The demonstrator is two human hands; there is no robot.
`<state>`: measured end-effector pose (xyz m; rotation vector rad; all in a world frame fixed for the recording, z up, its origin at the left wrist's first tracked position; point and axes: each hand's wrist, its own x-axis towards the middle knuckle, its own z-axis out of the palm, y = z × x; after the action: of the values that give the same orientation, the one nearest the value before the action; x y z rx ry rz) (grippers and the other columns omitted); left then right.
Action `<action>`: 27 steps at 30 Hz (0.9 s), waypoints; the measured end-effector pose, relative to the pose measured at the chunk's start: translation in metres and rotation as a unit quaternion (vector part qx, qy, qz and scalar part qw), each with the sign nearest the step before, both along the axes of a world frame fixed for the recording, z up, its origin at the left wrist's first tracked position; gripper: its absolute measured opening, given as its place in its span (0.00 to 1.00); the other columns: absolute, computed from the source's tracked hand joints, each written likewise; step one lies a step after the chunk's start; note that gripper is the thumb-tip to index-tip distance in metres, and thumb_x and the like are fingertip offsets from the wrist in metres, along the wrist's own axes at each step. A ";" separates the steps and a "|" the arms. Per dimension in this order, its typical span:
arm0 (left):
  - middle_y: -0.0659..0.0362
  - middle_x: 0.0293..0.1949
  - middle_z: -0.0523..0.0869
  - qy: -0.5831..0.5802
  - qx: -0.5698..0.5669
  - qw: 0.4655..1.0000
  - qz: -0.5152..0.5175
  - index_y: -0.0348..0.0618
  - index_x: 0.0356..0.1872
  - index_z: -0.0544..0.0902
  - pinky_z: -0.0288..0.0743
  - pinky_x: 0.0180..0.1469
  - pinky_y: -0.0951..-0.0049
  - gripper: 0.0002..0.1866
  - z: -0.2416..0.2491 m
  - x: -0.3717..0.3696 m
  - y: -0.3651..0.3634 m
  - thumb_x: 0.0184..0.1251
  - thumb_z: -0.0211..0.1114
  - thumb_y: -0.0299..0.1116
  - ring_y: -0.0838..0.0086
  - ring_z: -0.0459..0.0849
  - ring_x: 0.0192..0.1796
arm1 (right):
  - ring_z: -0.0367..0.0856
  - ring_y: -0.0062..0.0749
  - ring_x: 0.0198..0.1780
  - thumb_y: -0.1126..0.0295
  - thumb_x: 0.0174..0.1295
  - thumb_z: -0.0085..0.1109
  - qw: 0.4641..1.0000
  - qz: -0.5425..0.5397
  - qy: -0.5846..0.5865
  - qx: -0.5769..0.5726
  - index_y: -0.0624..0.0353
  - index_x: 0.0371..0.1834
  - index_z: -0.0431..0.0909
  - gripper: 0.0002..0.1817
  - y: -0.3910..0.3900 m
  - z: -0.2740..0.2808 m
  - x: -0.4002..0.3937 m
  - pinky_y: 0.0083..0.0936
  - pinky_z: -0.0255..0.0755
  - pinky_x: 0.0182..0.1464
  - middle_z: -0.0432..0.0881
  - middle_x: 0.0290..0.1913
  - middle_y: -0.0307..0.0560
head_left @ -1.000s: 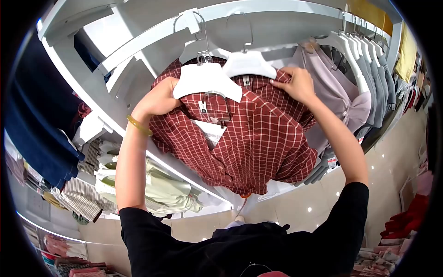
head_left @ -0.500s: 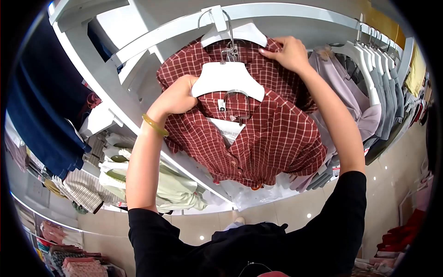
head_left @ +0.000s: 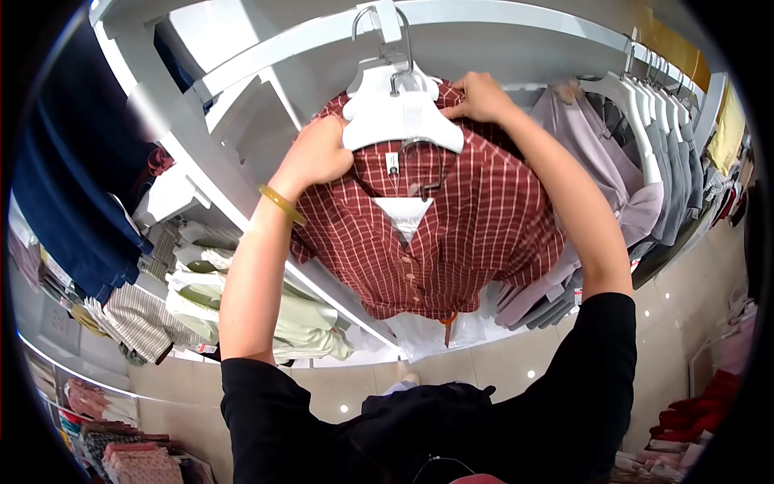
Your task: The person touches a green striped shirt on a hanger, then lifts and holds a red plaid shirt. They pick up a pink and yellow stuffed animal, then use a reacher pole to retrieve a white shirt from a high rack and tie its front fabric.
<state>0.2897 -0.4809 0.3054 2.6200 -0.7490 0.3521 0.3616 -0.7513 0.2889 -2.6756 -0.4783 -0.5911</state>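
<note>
A dark red checked shirt [head_left: 492, 202] hangs in front of me on a white hanger [head_left: 403, 125], its collar tag and front buttons showing. My left hand [head_left: 322, 151] is closed at the hanger's left end, by the shirt's shoulder. On the other side my right hand [head_left: 482, 98] pinches red checked cloth by the hanger's right end. It is hard to tell which layer it grips. Close behind, a second white hanger [head_left: 367, 78] carries another red checked shirt, mostly covered by the front one. A metal hook and a small link show between the hangers.
A curved white rail [head_left: 516, 14] runs above the shirts. To the right hang a lilac garment [head_left: 576, 137] and several grey ones [head_left: 665, 185] on white hangers. Pale green clothes [head_left: 310, 327] hang lower left, beside a white upright. Folded clothes [head_left: 141, 464] lie bottom left.
The front hanger and shirt have moved up toward the rail and now cover more of the rear shirt. My left hand rose slightly with them; my right hand shifted left.
</note>
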 end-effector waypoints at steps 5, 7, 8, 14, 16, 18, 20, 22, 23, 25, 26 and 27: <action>0.38 0.29 0.80 -0.042 0.022 0.995 0.084 0.31 0.29 0.81 0.73 0.46 0.58 0.13 -0.004 0.008 -0.006 0.40 0.52 0.23 0.47 0.80 0.38 | 0.81 0.29 0.39 0.61 0.55 0.63 0.968 0.170 -0.044 0.178 0.62 0.43 0.79 0.17 -0.016 0.010 -0.024 0.25 0.74 0.43 0.83 0.38 0.47; 0.38 0.30 0.81 -0.056 0.026 0.995 0.081 0.30 0.29 0.81 0.73 0.47 0.57 0.13 -0.008 0.014 -0.006 0.40 0.53 0.24 0.48 0.80 0.39 | 0.78 0.20 0.35 0.62 0.60 0.58 0.963 0.183 -0.057 0.188 0.62 0.42 0.79 0.15 -0.017 0.014 -0.057 0.19 0.72 0.39 0.82 0.33 0.42; 0.38 0.30 0.81 -0.060 0.021 0.994 0.085 0.30 0.29 0.81 0.73 0.47 0.58 0.13 -0.011 0.017 -0.008 0.40 0.53 0.24 0.49 0.80 0.39 | 0.77 0.19 0.35 0.62 0.60 0.58 0.961 0.211 -0.039 0.176 0.62 0.43 0.79 0.15 -0.018 0.008 -0.064 0.18 0.72 0.39 0.81 0.33 0.41; 0.42 0.31 0.82 -0.048 -0.002 0.997 0.063 0.32 0.35 0.80 0.74 0.45 0.60 0.16 -0.019 0.015 -0.008 0.41 0.54 0.26 0.51 0.81 0.38 | 0.81 0.48 0.38 0.55 0.53 0.62 0.982 0.127 -0.131 0.040 0.60 0.48 0.75 0.24 -0.013 -0.029 -0.087 0.38 0.73 0.41 0.81 0.35 0.56; 0.43 0.31 0.82 -0.069 -0.017 0.996 0.047 0.33 0.37 0.80 0.74 0.45 0.60 0.17 -0.020 0.007 -0.008 0.41 0.55 0.26 0.52 0.81 0.38 | 0.81 0.49 0.37 0.55 0.53 0.61 0.986 0.082 -0.144 0.028 0.60 0.47 0.75 0.24 -0.012 -0.032 -0.092 0.38 0.73 0.40 0.82 0.33 0.56; 0.46 0.32 0.83 -0.085 -0.035 0.992 0.081 0.36 0.43 0.78 0.74 0.44 0.61 0.21 -0.022 -0.005 -0.005 0.43 0.59 0.30 0.54 0.82 0.38 | 0.81 0.49 0.35 0.55 0.53 0.61 0.987 0.038 -0.154 0.015 0.60 0.47 0.75 0.23 -0.011 -0.035 -0.097 0.38 0.73 0.39 0.82 0.31 0.55; 0.47 0.32 0.83 -0.101 -0.037 0.991 0.084 0.37 0.44 0.78 0.75 0.44 0.61 0.22 -0.027 -0.009 -0.002 0.43 0.60 0.33 0.55 0.82 0.38 | 0.81 0.50 0.34 0.51 0.51 0.60 0.985 0.015 -0.173 0.015 0.59 0.46 0.76 0.25 -0.011 -0.038 -0.099 0.38 0.74 0.38 0.82 0.29 0.55; 0.47 0.32 0.83 -0.126 -0.018 0.987 0.103 0.40 0.46 0.77 0.75 0.44 0.60 0.25 -0.029 -0.017 -0.002 0.44 0.63 0.38 0.56 0.82 0.39 | 0.82 0.47 0.36 0.49 0.51 0.59 0.989 -0.009 -0.144 0.013 0.60 0.47 0.76 0.27 -0.008 -0.033 -0.109 0.37 0.73 0.41 0.82 0.31 0.55; 0.50 0.27 0.82 -0.166 -0.036 0.980 0.104 0.42 0.42 0.78 0.74 0.41 0.61 0.21 -0.035 -0.019 -0.004 0.44 0.64 0.37 0.56 0.82 0.35 | 0.82 0.45 0.39 0.47 0.51 0.58 0.992 -0.035 -0.117 0.014 0.60 0.48 0.76 0.30 -0.006 -0.033 -0.114 0.36 0.72 0.44 0.82 0.34 0.55; 0.51 0.26 0.82 -0.191 -0.018 0.973 0.129 0.46 0.42 0.78 0.74 0.40 0.60 0.20 -0.038 -0.026 -0.008 0.44 0.63 0.39 0.56 0.82 0.34 | 0.82 0.42 0.37 0.40 0.51 0.56 0.987 -0.057 -0.140 0.049 0.57 0.48 0.78 0.32 -0.004 -0.039 -0.114 0.35 0.72 0.43 0.83 0.33 0.51; 0.53 0.26 0.82 -0.206 -0.011 0.968 0.142 0.48 0.42 0.78 0.74 0.39 0.59 0.20 -0.040 -0.028 -0.009 0.45 0.63 0.40 0.56 0.82 0.34 | 0.82 0.42 0.37 0.39 0.50 0.55 0.987 -0.076 -0.135 0.047 0.56 0.47 0.79 0.32 -0.003 -0.040 -0.114 0.34 0.72 0.43 0.83 0.32 0.50; 0.54 0.24 0.82 -0.221 -0.006 0.964 0.150 0.50 0.42 0.78 0.75 0.38 0.58 0.20 -0.039 -0.030 -0.010 0.45 0.64 0.40 0.56 0.82 0.32 | 0.82 0.41 0.36 0.38 0.50 0.55 0.986 -0.095 -0.129 0.043 0.56 0.46 0.79 0.32 -0.001 -0.039 -0.112 0.33 0.72 0.42 0.83 0.32 0.49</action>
<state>0.2594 -0.4908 0.2659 2.6720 -0.4693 1.0505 0.2492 -0.7520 0.2502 -2.5904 -0.2591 -0.9989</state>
